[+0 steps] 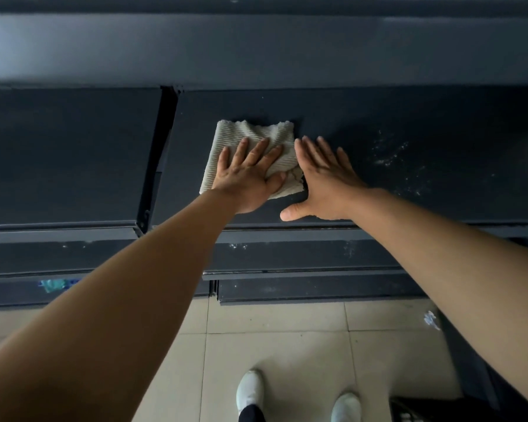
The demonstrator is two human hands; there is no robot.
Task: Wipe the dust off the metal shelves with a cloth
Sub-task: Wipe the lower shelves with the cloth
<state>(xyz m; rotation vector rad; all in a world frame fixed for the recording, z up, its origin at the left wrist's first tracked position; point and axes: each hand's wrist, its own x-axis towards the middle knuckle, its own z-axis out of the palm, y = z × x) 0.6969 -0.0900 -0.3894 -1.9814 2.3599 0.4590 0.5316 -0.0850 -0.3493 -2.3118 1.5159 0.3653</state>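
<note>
We look down on a dark metal shelf [409,123] with both bare arms stretched out over it. The cloth [253,129], a pale ribbed rag folded into a rough square, lies flat on the shelf toward its far side, a little left of the middle of the view and to the right of the upright post [162,153] that divides this panel from the left shelf panel [67,153]. Our left hand [250,175] presses down on the near half of the cloth with the fingers straight and spread and the thumb lying on the fabric near its right edge; nothing is curled round it. Our right hand [323,181] lies palm down on the bare metal just beside the cloth's right edge, fingers straight, thumb splayed toward the near lip of the shelf, holding nothing; we cannot tell whether its forefinger touches the cloth. To the right of that hand, pale dust streaks [390,156] mark the shelf surface. Nearer to us, lower shelves [302,257] step outward, with small white specks on them and a teal scrap [55,284] at the left. Below these lies a beige tiled floor [272,345], where two white shoes [250,391] stand at the near edge and a bit of white litter [431,319] lies to the right.
</note>
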